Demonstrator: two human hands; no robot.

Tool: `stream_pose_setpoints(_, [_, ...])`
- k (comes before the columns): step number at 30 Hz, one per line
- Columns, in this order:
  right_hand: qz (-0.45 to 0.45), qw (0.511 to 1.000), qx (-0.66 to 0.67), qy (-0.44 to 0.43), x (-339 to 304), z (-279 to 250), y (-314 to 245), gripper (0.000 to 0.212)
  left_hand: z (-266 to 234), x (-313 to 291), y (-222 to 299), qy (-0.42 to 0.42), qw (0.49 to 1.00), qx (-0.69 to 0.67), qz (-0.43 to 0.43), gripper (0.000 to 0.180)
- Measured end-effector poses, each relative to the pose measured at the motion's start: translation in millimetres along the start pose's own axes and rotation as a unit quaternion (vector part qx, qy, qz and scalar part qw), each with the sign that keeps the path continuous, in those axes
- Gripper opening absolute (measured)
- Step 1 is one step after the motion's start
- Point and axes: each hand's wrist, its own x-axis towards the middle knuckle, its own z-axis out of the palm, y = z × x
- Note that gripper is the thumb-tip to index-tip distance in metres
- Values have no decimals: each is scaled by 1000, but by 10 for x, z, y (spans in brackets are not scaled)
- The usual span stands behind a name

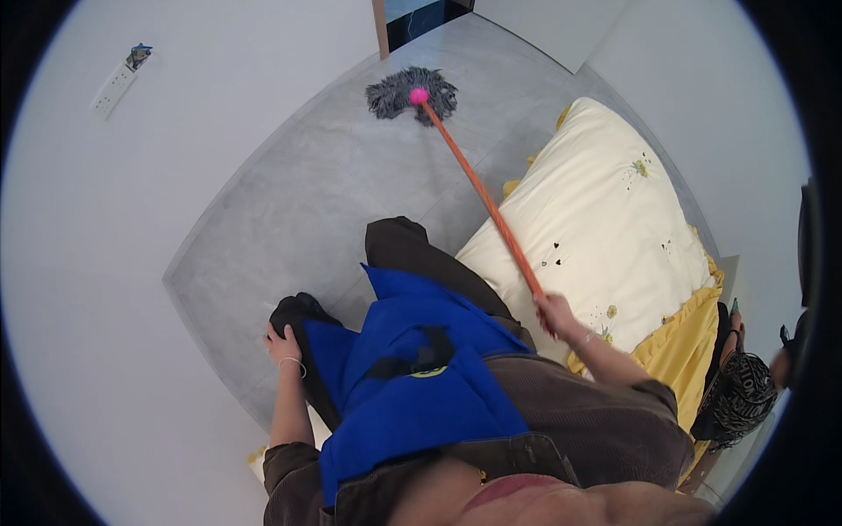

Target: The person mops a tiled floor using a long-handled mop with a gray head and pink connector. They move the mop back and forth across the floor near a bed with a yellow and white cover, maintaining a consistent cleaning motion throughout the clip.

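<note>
From where I stand, one grey floor (pixel 254 202) spreads out, with one cream quilt (pixel 588 210) edged in yellow beside it. One person (pixel 596 412) wears one blue apron (pixel 412 351). I count one shaggy mop (pixel 485 197), its single grey head (pixel 386 96) on the floor near the doorway (pixel 430 24); its long axis slants forward and leftward from the person, head end away. Of two hands, the right hand (pixel 554 316) grips the orange handle's near end, and the left hand (pixel 284 345) curves over the left knee (pixel 305 309). One pink joint (pixel 419 96) and two bracelets (pixel 303 368) show
</note>
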Motion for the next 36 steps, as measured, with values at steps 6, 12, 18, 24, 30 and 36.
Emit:
stream_pose_setpoints(6, [-77, 996, -27, 19, -458, 326, 330, 27, -15, -31, -23, 28, 999, -29, 15, 56])
stream_pose_setpoints(12, [1, 981, 180, -70, -173, 654, -311, 25, -87, -139, 28, 54, 998, -42, 8, 53])
stream_pose_setpoints(18, [43, 914, 363, -177, 217, 958, -1286, 21, -100, -178, 51, 75, 997, -33, -6, 50])
stream_pose_setpoints(24, [17, 935, 340, -96, 1002, 1161, -1715, 23, -115, -173, 7, 80, 997, -17, -13, 45])
stream_pose_setpoints(30, [-41, 944, 312, -103, 2051, 1221, -2354, 21, -225, -173, 78, 85, 996, -25, -7, 43])
stream_pose_setpoints(36, [-80, 976, 203, -27, 2773, 1062, -2790, 23, -393, -236, 290, 56, 996, 54, -45, 43])
